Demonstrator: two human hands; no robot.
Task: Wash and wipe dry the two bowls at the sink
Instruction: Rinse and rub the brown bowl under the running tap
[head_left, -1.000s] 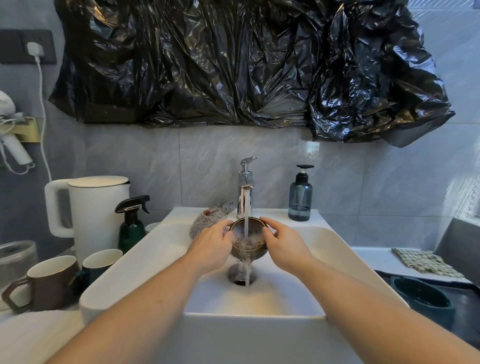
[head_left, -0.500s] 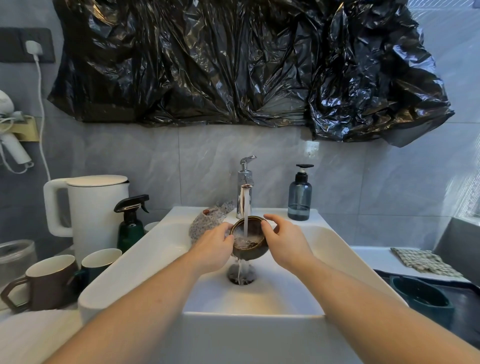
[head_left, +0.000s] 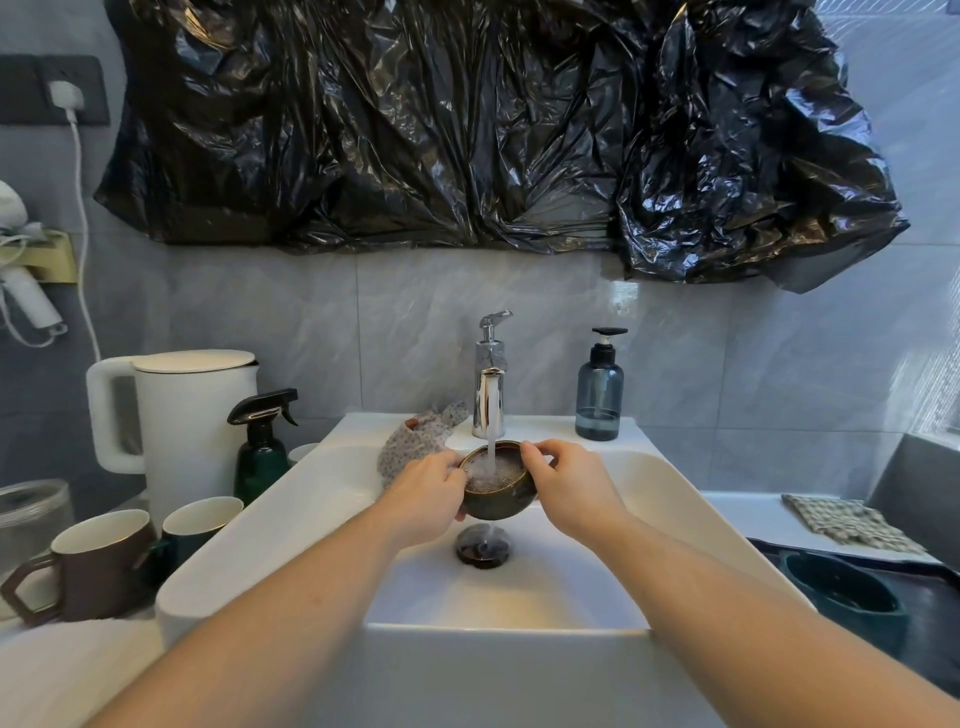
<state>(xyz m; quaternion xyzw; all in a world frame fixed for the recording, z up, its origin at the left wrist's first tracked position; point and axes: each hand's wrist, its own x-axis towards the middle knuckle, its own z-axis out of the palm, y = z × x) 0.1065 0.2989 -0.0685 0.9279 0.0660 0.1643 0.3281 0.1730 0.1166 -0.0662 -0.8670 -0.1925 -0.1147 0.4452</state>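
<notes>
A small dark brown bowl (head_left: 498, 500) is held over the white sink (head_left: 644, 467), under the running tap (head_left: 489, 400). Water streams into it and spills down to the drain (head_left: 483, 552). My left hand (head_left: 427, 493) grips the bowl's left side, fingers curled round its rim and underside. My right hand (head_left: 566, 486) holds the right side, with fingertips pinching the far rim. A second bowl (head_left: 844, 597), dark green, sits on a black tray at the right. A patterned cloth (head_left: 421, 439) lies on the sink's back ledge, left of the tap.
A blue soap bottle (head_left: 599, 395) stands right of the tap. To the left are a white kettle (head_left: 187, 415), a green spray bottle (head_left: 262, 449) and two mugs (head_left: 104, 561). A checked cloth (head_left: 844, 522) lies on the right counter.
The bowl has risen slightly toward the tap and tilted more level. My right fingers have shifted up onto the far rim.
</notes>
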